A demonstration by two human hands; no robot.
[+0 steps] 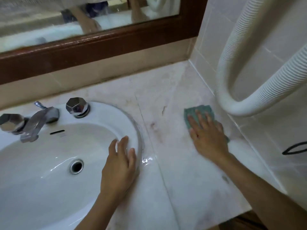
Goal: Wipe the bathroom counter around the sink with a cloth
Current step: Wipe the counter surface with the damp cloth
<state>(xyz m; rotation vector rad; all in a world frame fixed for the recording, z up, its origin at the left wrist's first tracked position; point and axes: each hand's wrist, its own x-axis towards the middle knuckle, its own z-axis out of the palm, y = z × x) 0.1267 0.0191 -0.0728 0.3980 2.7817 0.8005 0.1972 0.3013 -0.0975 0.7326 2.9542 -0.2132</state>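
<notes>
Pale marble counter (174, 90) fills the right half of the scene, running from the near edge to a far corner where a beige backsplash meets white wall tiles. A seam crosses the stone just right of the sink, and faint reddish marks (155, 128) lie beside it.

On the right, the right hand (207, 133) lies flat on a teal cloth (197, 110), fingers straight and slightly spread, pressing it to the counter close to the tiled wall. The cloth shows beyond the fingertips on the far side, and a corner peeks out at the right of the wrist.

At left sits a white oval sink (106, 113) with a chrome drain (76, 166), a chrome faucet (37, 123) and two faceted chrome knobs, one on each side of the spout. The left hand (120, 165) rests on the sink's right rim, fingers relaxed and a little apart, holding nothing.

A white ribbed hose (245, 107) loops down the right wall just past the cloth. A dark wood-framed mirror (106, 45) spans the far wall above the backsplash.
</notes>
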